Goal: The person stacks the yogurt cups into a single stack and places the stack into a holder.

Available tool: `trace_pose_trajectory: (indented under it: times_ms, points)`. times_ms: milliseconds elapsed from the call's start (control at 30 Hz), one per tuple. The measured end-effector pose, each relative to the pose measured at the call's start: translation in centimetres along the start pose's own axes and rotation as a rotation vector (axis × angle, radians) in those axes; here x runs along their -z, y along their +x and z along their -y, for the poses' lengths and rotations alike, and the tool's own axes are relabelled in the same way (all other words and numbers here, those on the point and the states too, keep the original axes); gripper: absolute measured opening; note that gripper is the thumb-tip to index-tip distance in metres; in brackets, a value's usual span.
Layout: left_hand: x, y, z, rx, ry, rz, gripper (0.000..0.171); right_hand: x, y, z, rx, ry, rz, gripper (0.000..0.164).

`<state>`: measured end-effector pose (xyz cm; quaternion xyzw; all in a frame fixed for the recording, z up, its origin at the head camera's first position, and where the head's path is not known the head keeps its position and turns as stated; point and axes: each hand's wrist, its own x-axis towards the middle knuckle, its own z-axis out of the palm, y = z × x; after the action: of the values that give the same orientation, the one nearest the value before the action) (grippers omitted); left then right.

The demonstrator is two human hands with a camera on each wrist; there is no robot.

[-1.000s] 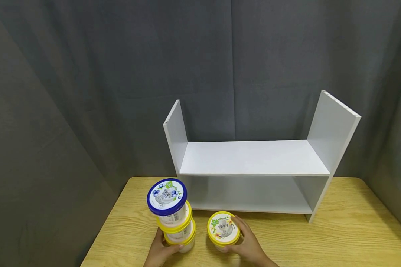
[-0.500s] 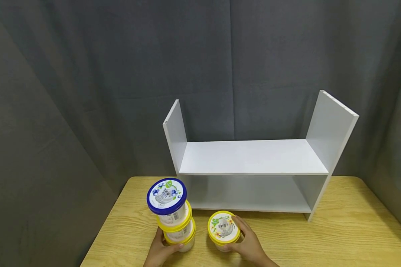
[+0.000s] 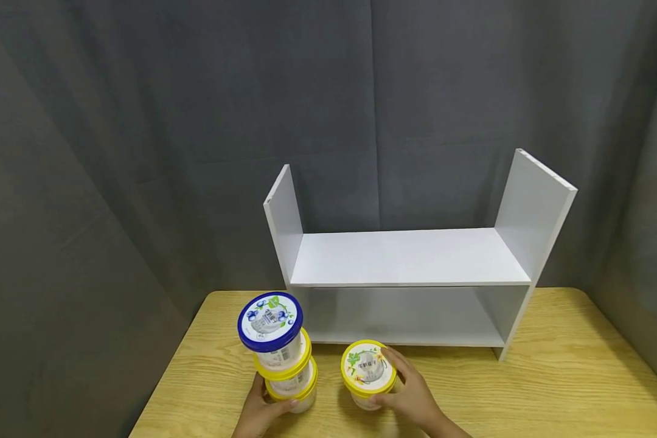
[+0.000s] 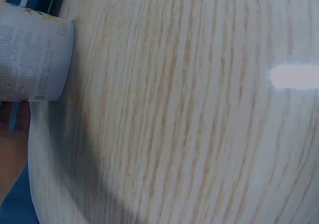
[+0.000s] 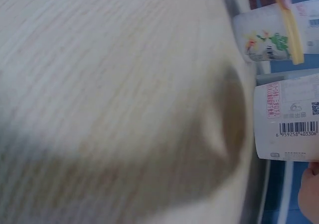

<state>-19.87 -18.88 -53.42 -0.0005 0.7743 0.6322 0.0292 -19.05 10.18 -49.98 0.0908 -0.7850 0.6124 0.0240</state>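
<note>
Three round yogurt-type tubs stand stacked at the front left in the head view: a blue-lidded tub [image 3: 270, 322] with blueberries on its lid tops two yellow-lidded tubs [image 3: 301, 392]. My left hand [image 3: 258, 407] grips the lowest one, thumb on its near side. To the right, a separate yellow-lidded tub [image 3: 368, 368] is held by my right hand [image 3: 413, 389], with fingers along the lid's right edge and the thumb at the near side. Its printed wall [image 5: 289, 119] fills the right of the right wrist view. I cannot tell whether its base touches the table.
Behind the tubs stands a white two-level shelf [image 3: 410, 258] with upright side panels. Everything rests on a wood-grain table [image 3: 575, 377]. Grey curtains [image 3: 328, 109] hang behind and at both sides.
The right hand and its tub have shifted slightly away from me and to the right of the stack. The left hand keeps its grip on the stack. The head view has turned slightly right.
</note>
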Motion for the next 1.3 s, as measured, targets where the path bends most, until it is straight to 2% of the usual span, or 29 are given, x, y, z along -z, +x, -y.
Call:
trace_pose_trajectory:
  times_ms: [133, 500, 700, 933, 1300]
  points:
    - [-0.1, 0.0, 0.0, 0.023, 0.004, -0.007, 0.086, 0.6, 0.3, 1.0, 0.002, 0.022, 0.001, 0.086]
    - [0.1, 0.2, 0.3, -0.031, -0.025, 0.009, 0.078, 2.3, 1.2, 4.3, 0.106, -0.004, 0.016, 0.084]
    - [0.2, 0.2, 0.4, -0.042, -0.015, 0.017, 0.079, 2.8, 1.6, 6.4, 0.097, -0.019, 0.051, 0.087]
    - [0.1, 0.2, 0.2, -0.006, -0.011, 0.017, 0.082, 3.0, 1.9, 8.9, 0.147, -0.027, 0.121, 0.085]
    - [0.0, 0.1, 0.0, 0.021, -0.016, 0.019, 0.085, 2.6, 2.7, 12.9, 0.212, -0.061, 0.165, 0.085]
